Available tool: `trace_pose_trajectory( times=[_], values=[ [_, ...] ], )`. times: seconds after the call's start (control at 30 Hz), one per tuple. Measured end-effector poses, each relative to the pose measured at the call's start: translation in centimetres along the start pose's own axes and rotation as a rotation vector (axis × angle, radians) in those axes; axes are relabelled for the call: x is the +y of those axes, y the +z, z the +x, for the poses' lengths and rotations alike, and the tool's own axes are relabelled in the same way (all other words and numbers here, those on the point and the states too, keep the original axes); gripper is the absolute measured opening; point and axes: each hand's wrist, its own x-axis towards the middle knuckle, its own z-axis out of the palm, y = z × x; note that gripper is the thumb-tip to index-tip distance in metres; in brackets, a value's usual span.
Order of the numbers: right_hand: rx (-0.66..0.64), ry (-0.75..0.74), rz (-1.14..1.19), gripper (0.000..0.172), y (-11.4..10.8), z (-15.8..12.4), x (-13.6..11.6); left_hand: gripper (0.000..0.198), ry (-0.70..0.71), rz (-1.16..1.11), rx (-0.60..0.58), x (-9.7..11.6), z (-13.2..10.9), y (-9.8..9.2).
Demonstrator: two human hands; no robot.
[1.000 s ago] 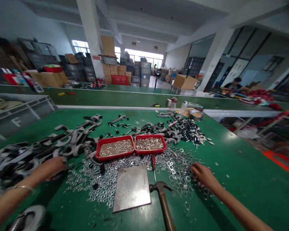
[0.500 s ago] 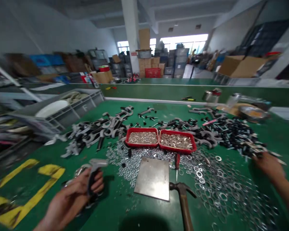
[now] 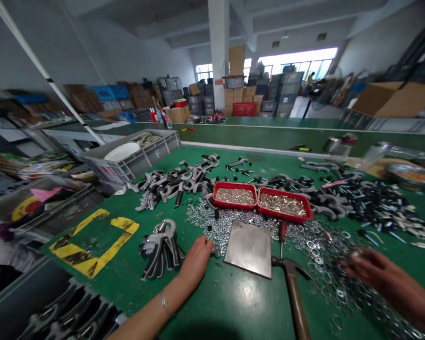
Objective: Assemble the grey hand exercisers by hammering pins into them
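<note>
My left hand point(image 3: 197, 259) is closed, palm down, just left of a flat metal plate point(image 3: 250, 248). The grey end of a handle point(image 3: 216, 250) sticks out past its fingertips; the rest is hidden under the hand. To its left lies a pile of grey-and-black hand grips point(image 3: 163, 248). My right hand point(image 3: 370, 267) hovers over loose metal rings point(image 3: 322, 278), fingers pinched together and a little blurred. Whatever it holds is too small to make out. A hammer point(image 3: 293, 293) and a red-handled screwdriver point(image 3: 282, 236) lie between the hands.
Two red trays point(image 3: 234, 206) of small metal parts stand beyond the plate. Loose grey handles point(image 3: 184, 179) lie behind left, black-headed bolts point(image 3: 368, 203) at right. Yellow tape point(image 3: 95, 264) marks the table at left. A grey crate point(image 3: 156, 146) stands at the back left.
My left hand has moved right and turned palm down, uncovering the pile of hand grips. My right hand has drawn back from the bolts to above the rings. The view has swung left.
</note>
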Motion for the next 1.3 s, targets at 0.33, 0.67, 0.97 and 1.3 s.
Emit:
trace_pose_trajectory(
  times=[0.33, 0.67, 0.97, 1.3],
  values=[
    [-0.455, 0.158, 0.713, 0.028, 20.2, -12.1, -3.6, 0.02, 0.022, -0.323, 0.046, -0.1, -0.1, -1.9],
    [-0.603, 0.187, 0.574, 0.028, 23.5, -14.3, -3.3, 0.045, -0.195, -1.717, -0.198, 7.0, -5.5, 0.9],
    [-0.558, 0.317, 0.633, 0.03, 22.9, -15.2, -3.0, 0.043, -0.127, -1.671, -0.362, 8.2, -6.0, 0.9],
    [-0.523, 0.12, 0.374, 0.032, 20.2, -15.3, -1.2, 0.022, 0.118, -1.203, -0.253, 7.1, -6.6, 0.6]
  ],
)
